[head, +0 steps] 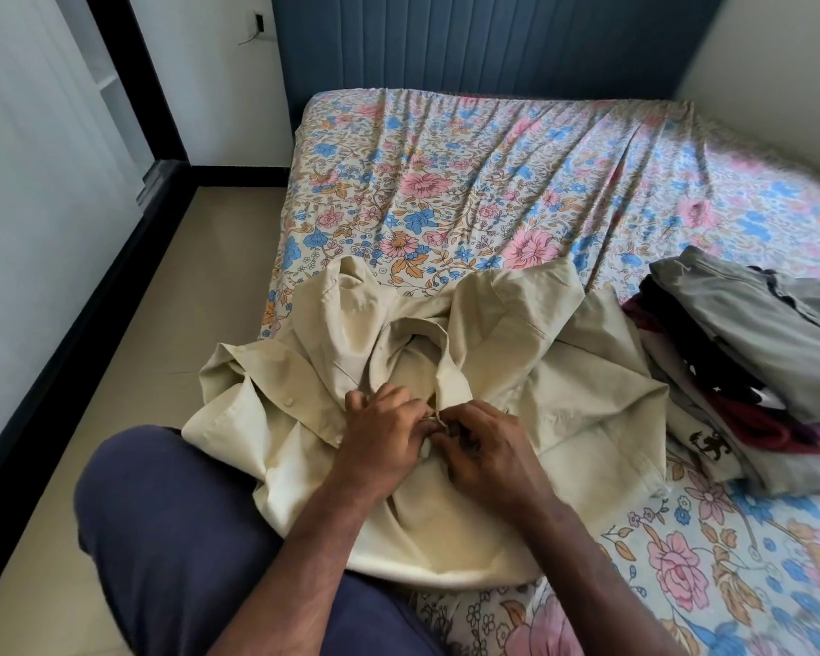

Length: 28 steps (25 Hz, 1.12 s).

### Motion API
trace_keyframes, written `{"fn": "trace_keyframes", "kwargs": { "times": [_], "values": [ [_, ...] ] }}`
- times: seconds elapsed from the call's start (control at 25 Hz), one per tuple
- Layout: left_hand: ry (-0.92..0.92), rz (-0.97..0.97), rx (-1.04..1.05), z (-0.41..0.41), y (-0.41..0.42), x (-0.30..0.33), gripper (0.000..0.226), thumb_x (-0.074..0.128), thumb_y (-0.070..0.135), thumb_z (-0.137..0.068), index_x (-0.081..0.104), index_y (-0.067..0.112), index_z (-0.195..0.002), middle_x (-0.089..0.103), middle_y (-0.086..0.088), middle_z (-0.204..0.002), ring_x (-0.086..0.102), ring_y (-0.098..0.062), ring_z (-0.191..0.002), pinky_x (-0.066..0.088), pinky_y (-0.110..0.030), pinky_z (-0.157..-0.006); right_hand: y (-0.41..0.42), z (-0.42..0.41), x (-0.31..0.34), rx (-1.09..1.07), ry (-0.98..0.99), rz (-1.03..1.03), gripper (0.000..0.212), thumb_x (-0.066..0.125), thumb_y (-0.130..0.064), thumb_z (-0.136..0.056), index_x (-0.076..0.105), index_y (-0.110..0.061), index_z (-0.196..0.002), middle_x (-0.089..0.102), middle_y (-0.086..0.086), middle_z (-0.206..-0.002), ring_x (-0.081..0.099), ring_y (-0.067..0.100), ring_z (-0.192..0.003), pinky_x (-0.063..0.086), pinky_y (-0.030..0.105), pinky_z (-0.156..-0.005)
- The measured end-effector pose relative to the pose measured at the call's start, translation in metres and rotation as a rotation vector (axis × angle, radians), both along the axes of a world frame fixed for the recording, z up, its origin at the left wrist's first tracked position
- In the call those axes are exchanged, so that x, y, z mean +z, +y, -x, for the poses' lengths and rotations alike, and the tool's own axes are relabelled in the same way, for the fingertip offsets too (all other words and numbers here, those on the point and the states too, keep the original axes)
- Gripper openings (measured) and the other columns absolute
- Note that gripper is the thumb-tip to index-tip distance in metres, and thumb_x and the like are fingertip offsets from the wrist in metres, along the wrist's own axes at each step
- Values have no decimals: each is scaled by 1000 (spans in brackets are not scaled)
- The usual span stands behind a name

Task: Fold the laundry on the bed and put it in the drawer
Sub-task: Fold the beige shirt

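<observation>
Both hands, left hand (383, 435) and right hand (486, 447), pinch the front placket of the cream shirt (517, 366) (crumpled) spread by the bed's (446, 182) near left edge.

Bed (469, 182) open ahead; clothes pile (749, 362) blocks the right side.

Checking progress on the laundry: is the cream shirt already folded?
No, the cream shirt lies spread and rumpled while both hands pinch its front edges.
</observation>
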State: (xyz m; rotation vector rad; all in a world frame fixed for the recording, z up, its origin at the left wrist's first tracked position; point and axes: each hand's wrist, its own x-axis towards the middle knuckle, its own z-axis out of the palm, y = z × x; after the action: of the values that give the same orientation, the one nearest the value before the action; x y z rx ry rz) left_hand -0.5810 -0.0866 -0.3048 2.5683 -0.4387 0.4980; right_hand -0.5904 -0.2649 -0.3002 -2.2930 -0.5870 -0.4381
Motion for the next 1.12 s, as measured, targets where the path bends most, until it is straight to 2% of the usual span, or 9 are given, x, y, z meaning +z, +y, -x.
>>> {"fn": "trace_keyframes", "kwargs": {
  "times": [0.16, 0.28, 0.32, 0.4, 0.48, 0.52, 0.72, 0.92, 1.12],
  "values": [
    [119, 123, -76, -2, 4, 1, 46, 45, 63, -81, 75, 28, -87, 61, 13, -82, 56, -12, -93, 14, -35, -72, -16, -18, 18, 199, 81, 109, 11, 79, -23, -85, 71, -17, -89, 55, -12, -77, 52, 8, -66, 44, 25, -60],
    [75, 223, -26, -2, 3, 8, 33, 60, 59, -74, 73, 30, -85, 60, 19, -80, 55, -7, -90, 20, -35, -76, -20, -26, 21, 284, 62, 195, 12, 76, -25, -89, 70, -16, -92, 60, -5, -89, 57, 14, -81, 47, 28, -70],
    [-2, 217, -3, 0, 3, 11, 27, 70, 52, -73, 69, 32, -91, 62, 18, -86, 58, -10, -94, 25, -35, -77, -22, -27, 21, 283, 46, 205, 12, 75, -26, -91, 70, -15, -94, 62, -2, -95, 59, 17, -86, 48, 29, -74],
    [-126, 115, -15, 5, -2, 20, 45, 77, 32, -75, 60, 32, -117, 64, 12, -120, 58, -17, -117, 31, -34, -85, -22, -24, 23, 254, 9, 177, 15, 69, -29, -95, 70, -14, -97, 65, 0, -98, 60, 17, -88, 49, 28, -76],
    [-170, -51, -156, 6, -6, 26, 64, 63, 19, -85, 45, 37, -143, 46, 11, -154, 40, -14, -144, 31, -39, -95, -21, -21, 24, 226, -67, 151, 20, 66, -29, -97, 72, -10, -100, 69, 4, -95, 60, 17, -83, 49, 25, -75],
    [-145, -81, -230, 7, -8, 27, 69, 58, 14, -85, 41, 38, -148, 42, 13, -157, 35, -9, -147, 31, -42, -97, -21, -18, 23, 225, -99, 147, 19, 68, -26, -97, 73, -8, -102, 70, 6, -93, 60, 16, -81, 48, 23, -74],
    [-78, 17, -257, 2, -7, 20, 49, 52, 22, -89, 55, 38, -135, 66, 19, -114, 58, -9, -109, 26, -37, -81, -27, -7, 22, 182, -48, 114, 17, 64, -26, -98, 71, -10, -102, 68, -1, -89, 60, 11, -78, 47, 16, -71],
    [-135, 64, -172, 3, -8, 21, 29, 59, 21, -89, 67, 36, -112, 65, 18, -100, 59, -10, -98, 21, -35, -79, -22, -2, 19, 59, -110, 42, 8, 73, -18, -93, 71, -11, -96, 67, -4, -82, 59, 8, -74, 44, 14, -68],
    [-210, 90, -125, 6, -6, 19, 24, 72, 17, -78, 74, 31, -98, 70, 19, -95, 61, -8, -92, 29, -37, -78, -16, -2, 13, -50, -129, -25, 11, 74, -23, -90, 72, -13, -93, 70, -5, -83, 62, 8, -72, 48, 19, -64]
  ]
}}
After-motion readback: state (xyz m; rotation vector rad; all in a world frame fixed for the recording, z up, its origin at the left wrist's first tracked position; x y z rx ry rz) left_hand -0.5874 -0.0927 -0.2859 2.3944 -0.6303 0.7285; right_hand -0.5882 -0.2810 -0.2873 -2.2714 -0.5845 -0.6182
